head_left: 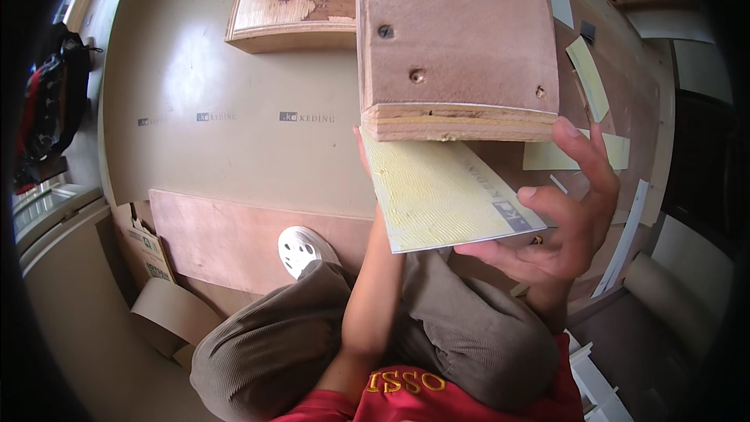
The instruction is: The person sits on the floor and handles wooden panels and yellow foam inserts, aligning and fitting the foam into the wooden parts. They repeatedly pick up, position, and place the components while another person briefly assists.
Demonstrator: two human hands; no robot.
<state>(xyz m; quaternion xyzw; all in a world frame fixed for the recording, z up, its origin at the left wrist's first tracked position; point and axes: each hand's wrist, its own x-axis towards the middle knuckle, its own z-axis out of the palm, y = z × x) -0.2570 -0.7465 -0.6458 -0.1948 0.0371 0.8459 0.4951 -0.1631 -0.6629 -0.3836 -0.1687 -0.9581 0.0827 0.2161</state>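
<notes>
A thin, stiff sheet (437,195), pale yellow with a ridged coating like spread glue, slants beneath the end of a thick wooden board (461,39). My right hand (574,215) is at the sheet's near right corner. Some of its fingers close about that corner, while the index finger reaches up to the board's end edge. From below, my left forearm (373,289) passes behind the sheet. Only a sliver of my left hand (363,150) shows at the sheet's left edge; its other fingers are hidden. The board's face has several round holes, and its layered edge faces me.
Another wooden piece (293,0) with a torn veneer face lies at the back. Flat brown panels (234,148) cover the work area. Yellow-coated strips (578,153) and a white strip (623,238) lie at right. Curled brown sheeting (176,312) sits at left, near my white shoe (301,250).
</notes>
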